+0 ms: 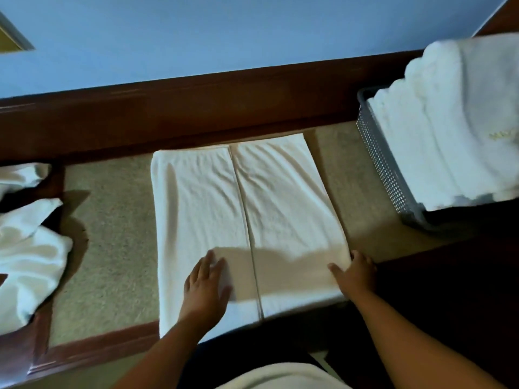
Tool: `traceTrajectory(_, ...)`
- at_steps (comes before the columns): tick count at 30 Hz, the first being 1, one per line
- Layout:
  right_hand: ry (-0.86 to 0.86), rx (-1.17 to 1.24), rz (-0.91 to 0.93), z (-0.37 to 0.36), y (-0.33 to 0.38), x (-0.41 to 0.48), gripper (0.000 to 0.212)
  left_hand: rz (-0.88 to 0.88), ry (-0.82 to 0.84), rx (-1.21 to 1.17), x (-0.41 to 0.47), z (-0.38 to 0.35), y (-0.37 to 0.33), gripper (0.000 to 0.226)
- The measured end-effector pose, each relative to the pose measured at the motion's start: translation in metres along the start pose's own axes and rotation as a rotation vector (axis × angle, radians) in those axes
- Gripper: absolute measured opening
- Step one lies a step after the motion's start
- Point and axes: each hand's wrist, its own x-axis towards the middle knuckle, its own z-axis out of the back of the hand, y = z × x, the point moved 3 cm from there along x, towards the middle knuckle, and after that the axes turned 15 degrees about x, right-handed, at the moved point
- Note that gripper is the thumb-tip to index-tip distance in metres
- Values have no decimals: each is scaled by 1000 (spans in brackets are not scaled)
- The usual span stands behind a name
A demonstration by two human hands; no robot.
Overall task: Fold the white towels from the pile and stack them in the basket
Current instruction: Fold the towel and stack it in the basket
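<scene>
A white towel [244,209] lies flat on the beige table top, its two sides folded in so the edges meet along a centre seam. My left hand [206,284] rests flat on the near left half, fingers straight. My right hand [355,272] lies at the towel's near right edge; its thumb is on the cloth and the fingers are over the edge, hidden. A loose pile of white towels [28,248] sits at the left. At the right a grey perforated basket [384,161] holds several folded white towels [449,130], stacked above its rim.
The beige table top [112,242] has a dark wooden frame [196,108] around it, with a blue wall behind. More white cloth [280,377] shows at the bottom edge, close to my body.
</scene>
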Motion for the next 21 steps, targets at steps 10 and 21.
traceTrajectory(10,297,150,137,20,-28,-10,38,210,-136,-138,-53,6,7,47)
traceTrajectory(21,276,437,275,-24,17,-117,48,181,-180,-388,-118,23,63,46)
